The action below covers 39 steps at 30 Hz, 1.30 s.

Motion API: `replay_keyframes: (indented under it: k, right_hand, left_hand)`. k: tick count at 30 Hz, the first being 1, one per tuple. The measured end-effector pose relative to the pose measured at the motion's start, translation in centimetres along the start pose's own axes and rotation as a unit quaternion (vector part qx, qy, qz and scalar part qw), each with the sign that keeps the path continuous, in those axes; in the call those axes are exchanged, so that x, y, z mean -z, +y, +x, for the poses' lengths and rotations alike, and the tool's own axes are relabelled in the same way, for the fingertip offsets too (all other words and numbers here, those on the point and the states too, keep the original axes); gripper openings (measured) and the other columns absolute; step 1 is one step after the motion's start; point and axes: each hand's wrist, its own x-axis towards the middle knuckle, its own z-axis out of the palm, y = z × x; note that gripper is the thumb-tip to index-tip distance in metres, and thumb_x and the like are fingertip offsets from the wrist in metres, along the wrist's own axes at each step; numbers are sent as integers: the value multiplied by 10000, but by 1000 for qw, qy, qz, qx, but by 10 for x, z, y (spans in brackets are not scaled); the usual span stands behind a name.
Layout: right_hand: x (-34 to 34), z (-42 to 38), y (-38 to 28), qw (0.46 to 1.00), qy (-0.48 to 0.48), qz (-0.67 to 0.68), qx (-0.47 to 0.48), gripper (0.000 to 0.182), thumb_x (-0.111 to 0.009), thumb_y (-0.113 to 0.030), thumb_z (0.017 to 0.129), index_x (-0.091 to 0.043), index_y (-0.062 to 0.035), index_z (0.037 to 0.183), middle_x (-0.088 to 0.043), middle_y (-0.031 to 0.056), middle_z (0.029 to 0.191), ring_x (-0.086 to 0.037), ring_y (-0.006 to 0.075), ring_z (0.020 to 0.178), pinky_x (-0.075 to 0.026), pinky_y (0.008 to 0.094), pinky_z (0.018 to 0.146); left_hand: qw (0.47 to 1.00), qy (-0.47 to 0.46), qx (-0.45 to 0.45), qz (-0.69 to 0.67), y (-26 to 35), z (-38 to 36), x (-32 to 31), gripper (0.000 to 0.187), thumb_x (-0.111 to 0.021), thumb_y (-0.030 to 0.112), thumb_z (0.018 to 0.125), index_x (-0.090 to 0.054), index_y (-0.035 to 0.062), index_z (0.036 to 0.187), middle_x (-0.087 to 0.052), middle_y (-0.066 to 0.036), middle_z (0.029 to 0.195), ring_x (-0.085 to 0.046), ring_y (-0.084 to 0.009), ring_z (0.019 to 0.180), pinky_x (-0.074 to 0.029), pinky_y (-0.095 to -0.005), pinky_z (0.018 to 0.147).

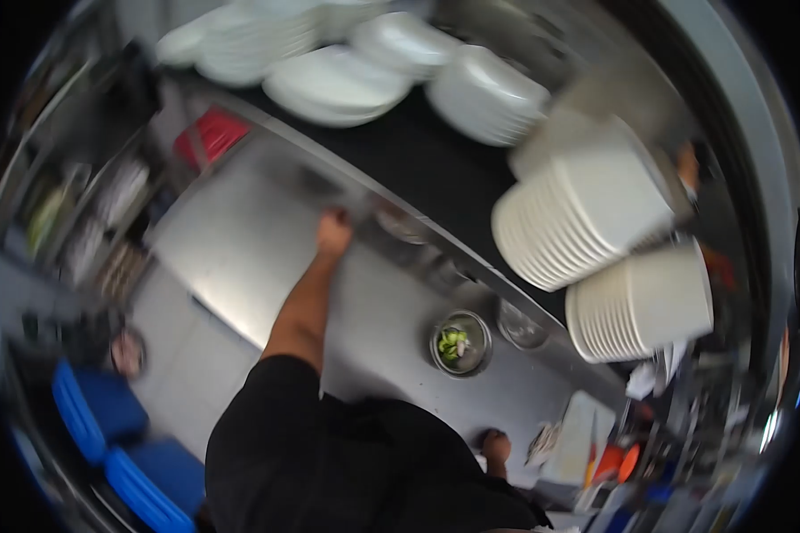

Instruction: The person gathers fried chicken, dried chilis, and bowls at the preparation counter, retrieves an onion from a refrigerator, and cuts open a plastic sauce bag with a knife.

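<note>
On steel counter (240, 249), left hand (333, 233) (blurred)

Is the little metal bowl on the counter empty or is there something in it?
Not empty. The bowl sits upright on the counter with some green food inside, well below its rim.

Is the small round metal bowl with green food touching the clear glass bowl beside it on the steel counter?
Apart. The head view shows a strip of bare steel counter between the small round metal bowl with green food and the clear glass bowl.
</note>
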Motion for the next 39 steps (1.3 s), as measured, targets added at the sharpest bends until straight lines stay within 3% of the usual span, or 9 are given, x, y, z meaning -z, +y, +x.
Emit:
replay_keyframes:
  k: [7,10,13,16,17,20,23,27,39]
  right_hand:
    - [9,5,-2,998,-6,-11,59,473,-453,-330,879,-707,56,982,-684,299,1019,-656,470,974,-508,533,893]
    - [10,7,-2,999,-14,-20,45,471,-452,-326,884,-705,61,974,-687,295,1014,-655,468,975,-507,527,899]
    - [5,9,-5,997,-15,-32,66,463,-446,-316,891,-706,63,952,-690,290,1005,-654,470,973,-506,524,900]
    - [11,13,7,986,-57,-83,129,462,-442,-309,892,-714,60,938,-690,291,1012,-654,467,983,-500,518,916]
    - [-11,34,26,995,-84,-39,28,475,-439,-316,896,-715,65,965,-688,292,1027,-651,463,998,-491,514,936]
    - [12,8,-4,996,-52,-17,69,480,-440,-318,899,-711,66,997,-685,294,1036,-644,466,1009,-486,510,946]
    - [6,11,6,997,-36,-26,57,479,-443,-321,889,-707,55,1025,-680,293,1064,-640,461,1031,-483,512,950]
    - [6,5,-3,1000,-14,-17,6,479,-450,-324,881,-704,56,1025,-680,293,1064,-643,450,1040,-486,514,945]
    - [23,-13,-27,1000,4,14,13,446,-454,-304,889,-702,65,920,-702,274,942,-693,427,906,-543,496,838]
  left_hand:
    - [997,-7,51,-49,9,-4,13,146,-583,112,855,-677,41,942,-635,-158,1090,-619,-373,1023,-509,-446,897]
    - [998,-19,46,-46,7,-3,16,234,-589,131,860,-664,69,1073,-627,-164,1138,-622,-374,1005,-511,-435,900]
    - [978,8,144,-148,23,5,26,446,-610,168,860,-575,107,1300,-651,-183,1137,-642,-373,982,-516,-436,893]
    - [977,-21,147,-152,33,28,36,694,-615,240,866,-358,133,1501,-699,-185,1074,-666,-378,983,-520,-440,886]
    - [980,-53,144,-127,38,30,41,727,-610,255,868,-320,131,1523,-713,-179,1045,-670,-378,991,-520,-442,885]
    - [980,-54,159,-110,43,34,48,717,-595,278,876,-323,115,1518,-709,-180,1056,-666,-382,1006,-517,-440,891]
    - [986,-24,142,-79,3,14,27,585,-595,168,856,-472,65,1419,-695,-175,1052,-658,-371,993,-516,-451,891]
    - [998,-10,46,-38,17,-7,33,461,-556,87,855,-541,38,1313,-645,-179,1155,-628,-349,1055,-507,-443,930]
    - [996,-21,76,-37,20,-2,32,414,-554,83,859,-577,48,1271,-634,-173,1170,-616,-350,1073,-495,-437,941]
